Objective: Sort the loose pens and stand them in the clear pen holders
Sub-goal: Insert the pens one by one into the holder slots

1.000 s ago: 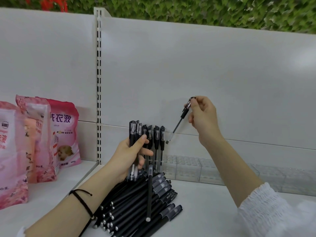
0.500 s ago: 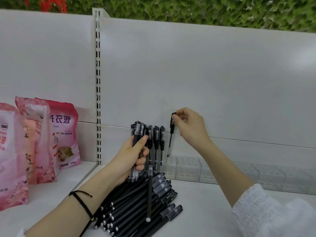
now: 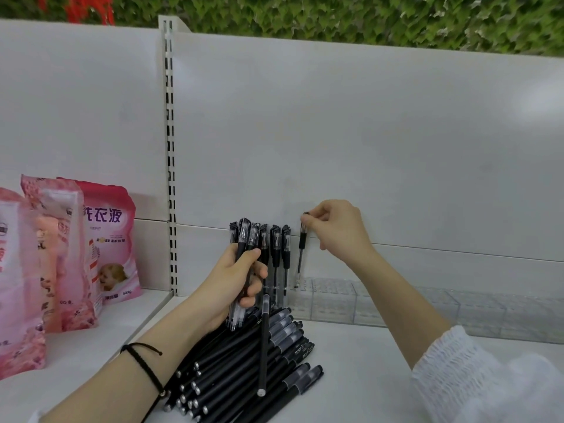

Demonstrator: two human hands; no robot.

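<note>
Fingertips of the right hand (image 3: 332, 228) are pinching the cap end of a slim black clear-barrelled gel pen (image 3: 302, 243). The pen is hanging upright with its tip reaching the top of the long clear plastic pen holder (image 3: 381, 303) at the back of the white shelf (image 3: 366, 380). A second ago the same pen was being held higher and tilted, well clear of the holder. Since then the hand has been dropping and straightening it, so it is now lining up just beside the row of matching black-capped pens (image 3: 280, 248) already standing in the holder. Whether the tip is seated in a cell yet is too small to tell.

The left hand (image 3: 233, 279) is staying put, its fingers curling round a bundle of similar clear-barrelled pens (image 3: 244, 239) held upright above the heap of matte black stick pens (image 3: 238, 370) lying loose on the shelf.

For the task, this is looking like one more pen going into place. The bundle and the whole heap are still waiting, and most of the holder's length is showing no pens.
</note>
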